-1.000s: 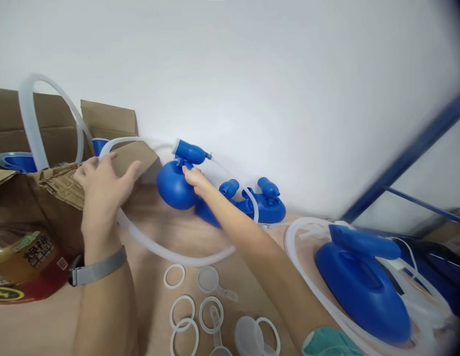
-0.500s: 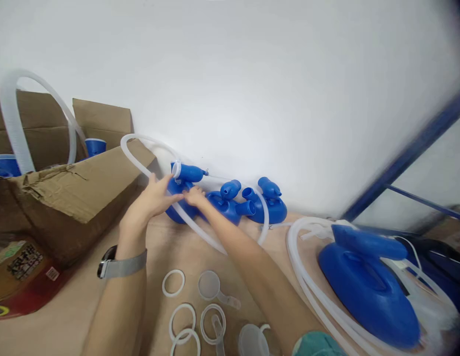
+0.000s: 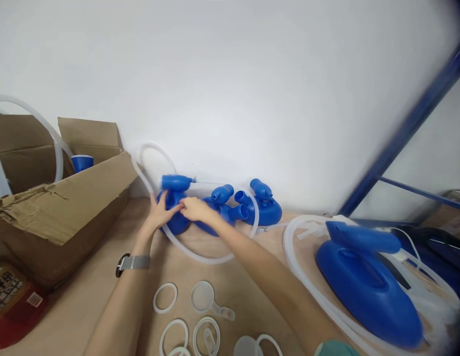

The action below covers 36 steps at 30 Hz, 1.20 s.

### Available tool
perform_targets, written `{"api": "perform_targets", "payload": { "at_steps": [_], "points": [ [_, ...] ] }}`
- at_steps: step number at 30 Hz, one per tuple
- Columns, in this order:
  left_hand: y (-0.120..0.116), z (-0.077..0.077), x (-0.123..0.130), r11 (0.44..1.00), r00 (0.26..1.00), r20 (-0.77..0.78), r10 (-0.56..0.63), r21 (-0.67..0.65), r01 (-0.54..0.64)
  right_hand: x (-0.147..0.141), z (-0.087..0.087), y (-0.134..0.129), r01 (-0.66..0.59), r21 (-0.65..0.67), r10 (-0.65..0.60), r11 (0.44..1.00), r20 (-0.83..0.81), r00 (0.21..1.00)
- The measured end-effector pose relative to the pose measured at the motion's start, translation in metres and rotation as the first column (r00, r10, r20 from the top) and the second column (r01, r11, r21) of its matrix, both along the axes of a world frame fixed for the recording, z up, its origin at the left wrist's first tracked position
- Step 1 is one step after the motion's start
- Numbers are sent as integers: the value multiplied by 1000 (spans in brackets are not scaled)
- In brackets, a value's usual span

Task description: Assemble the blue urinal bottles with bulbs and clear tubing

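A blue plastic urinal bottle [image 3: 176, 183] with a handle and a sideways neck stands by the wall, between my hands. My left hand [image 3: 159, 213] is spread around its left side, index finger against the blue body under the neck. My right hand [image 3: 194, 209] has its fingers curled at the bottle's handle, close to my left thumb; its fingertips are partly hidden. A translucent hose [image 3: 196, 258] loops in front of this bottle and the others. Immediately to the right are a second blue bottle [image 3: 223, 212] and a third blue bottle [image 3: 272, 211].
White rings [image 3: 165, 297] and translucent caps with straps [image 3: 202, 296] lie on the table in front. An open cardboard box [image 3: 85, 202] holding hoses stands left, above a red container [image 3: 18, 316]. A large blue bottle [image 3: 366, 291] with coiled hose [image 3: 300, 267] lies right.
My left hand has closed in on the bottle, and both hands are nearer each other. The bottle's white-rimmed mouth has turned from facing me to pointing left. The whole view has shifted slightly.
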<state>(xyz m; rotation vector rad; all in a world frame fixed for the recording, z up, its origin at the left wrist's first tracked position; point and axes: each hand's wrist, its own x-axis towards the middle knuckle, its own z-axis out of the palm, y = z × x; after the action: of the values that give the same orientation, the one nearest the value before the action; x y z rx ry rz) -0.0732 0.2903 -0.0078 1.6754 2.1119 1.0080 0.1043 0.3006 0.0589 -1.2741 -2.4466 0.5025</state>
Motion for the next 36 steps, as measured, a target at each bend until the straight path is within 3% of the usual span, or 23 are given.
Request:
{"api": "perform_targets", "payload": {
  "at_steps": [3,6,8,10,12,14,17,20,23,27,32,34,36],
  "points": [
    [1,-10,0,998,998,-9,56,-32,-56,37,21,-8,10,139,-8,990,-17,1000],
    [1,-13,-5,998,998,-37,49,-47,-51,87,37,2,149,276,-126,950,-98,987],
    [0,-9,-8,998,997,-71,32,-55,-36,115,36,13,222,174,-200,959,-136,970],
    [-3,-1,-8,998,992,-123,35,-54,-42,132,25,23,207,-17,-208,978,-141,968],
    [-8,10,-1,997,980,-188,66,-27,-73,137,9,29,183,-120,-202,976,-167,965],
    [-12,20,17,997,965,-251,82,22,-79,135,-5,31,200,-118,-221,973,-204,954],
    [-14,27,59,995,944,-324,-62,53,84,131,-12,32,226,-91,-241,970,-232,942],
    [-14,17,104,943,878,-360,-315,-16,332,133,-10,36,223,-91,-239,971,-245,940],
    [-16,-2,132,905,829,-367,-422,-114,410,135,-8,38,210,-82,-224,974,-248,943],
    [-17,-15,137,897,808,-389,-442,-199,395,131,-9,36,238,-2,-230,971,-264,937],
    [-19,-8,126,872,788,-377,-488,-258,417,132,9,31,320,167,-221,932,-437,872],
    [-21,0,125,865,791,-356,-498,-275,420,141,22,24,316,231,-145,920,-550,822],
    [-25,10,125,866,803,-336,-492,-284,412,156,34,6,231,259,-4,938,-657,754]
  ]
}}
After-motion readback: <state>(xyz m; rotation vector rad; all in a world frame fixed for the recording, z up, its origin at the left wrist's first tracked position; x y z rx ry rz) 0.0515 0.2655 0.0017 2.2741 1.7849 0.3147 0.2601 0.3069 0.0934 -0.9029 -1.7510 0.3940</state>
